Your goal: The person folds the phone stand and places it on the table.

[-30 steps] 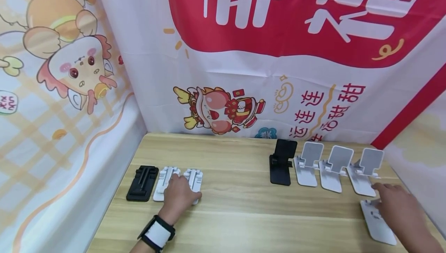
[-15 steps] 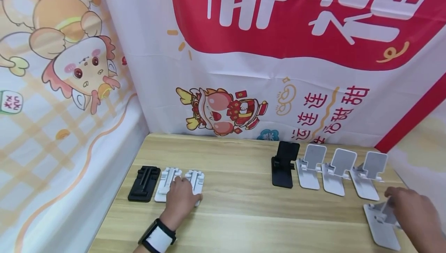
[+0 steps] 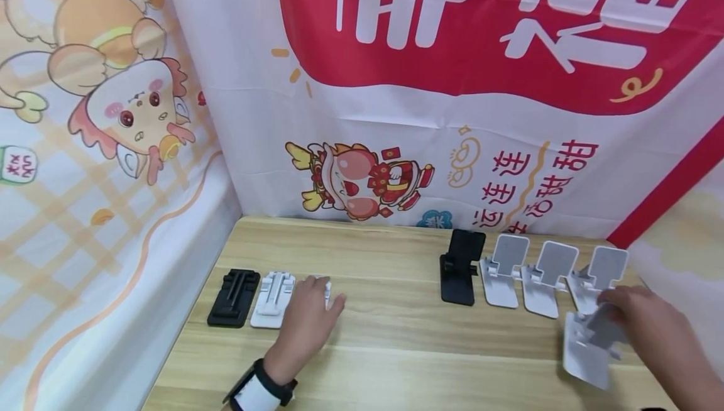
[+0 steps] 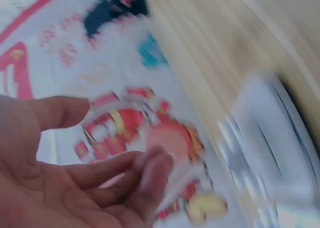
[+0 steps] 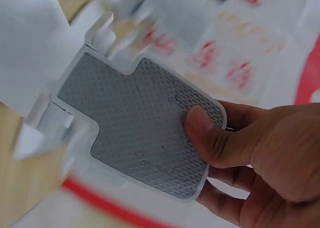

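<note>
Right wrist view: right hand pinches the grey-padded stand

Table middle passable; raised stands block far right.

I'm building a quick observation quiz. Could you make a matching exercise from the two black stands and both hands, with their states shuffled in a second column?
Things:
1. Left black stand
2. Right black stand
3. Left hand
4. Right hand

States:
A. Unfolded
B. Gripping a white stand by its grey-faced plate
C. Folded flat
D. Holding nothing

Pairs: 1-C, 2-A, 3-D, 4-B
</note>
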A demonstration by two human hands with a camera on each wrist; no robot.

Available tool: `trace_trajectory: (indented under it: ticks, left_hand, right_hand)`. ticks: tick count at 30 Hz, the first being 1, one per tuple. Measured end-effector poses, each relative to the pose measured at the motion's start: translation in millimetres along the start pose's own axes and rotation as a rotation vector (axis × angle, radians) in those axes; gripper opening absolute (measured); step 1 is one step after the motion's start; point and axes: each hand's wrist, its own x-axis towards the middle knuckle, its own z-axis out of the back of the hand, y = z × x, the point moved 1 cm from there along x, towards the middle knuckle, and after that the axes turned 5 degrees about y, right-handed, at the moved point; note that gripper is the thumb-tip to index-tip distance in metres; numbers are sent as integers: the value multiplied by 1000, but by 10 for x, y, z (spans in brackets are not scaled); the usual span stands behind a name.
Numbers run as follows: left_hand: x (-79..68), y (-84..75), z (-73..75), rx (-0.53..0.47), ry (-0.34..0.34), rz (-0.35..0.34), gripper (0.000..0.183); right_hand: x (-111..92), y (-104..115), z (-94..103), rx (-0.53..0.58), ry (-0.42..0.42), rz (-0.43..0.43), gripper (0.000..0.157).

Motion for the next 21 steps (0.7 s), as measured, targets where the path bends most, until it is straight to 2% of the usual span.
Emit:
trace_trajectory:
  ticks: [4, 7, 10, 12, 15, 18, 21]
  left_hand:
    - [-70, -232, -70, -320, 214, -97, 46]
    - [-110, -379, -157, -554, 398, -92, 48]
    - [-139, -510, -251, -730, 501, -49, 51]
    - [-156, -579, -310, -824, 530, -36, 50]
    - [-167, -631, -370, -897, 515, -34, 40]
    - [-171, -620, -396, -895, 475, -25, 33]
    - [-177, -582, -398, -876, 440, -25, 32]
  right_hand:
    - [75, 557, 97, 24, -201, 210, 26]
    - [170, 1061, 164, 58, -286, 327, 31]
    - [251, 1572, 227, 103, -305, 406, 34]
    - [281, 1868, 255, 132, -293, 448, 35]
    - [292, 2207, 313, 140, -233, 470, 41]
    - [290, 2409, 364, 145, -199, 471, 42]
    - [273, 2513, 394, 164, -188, 470, 45]
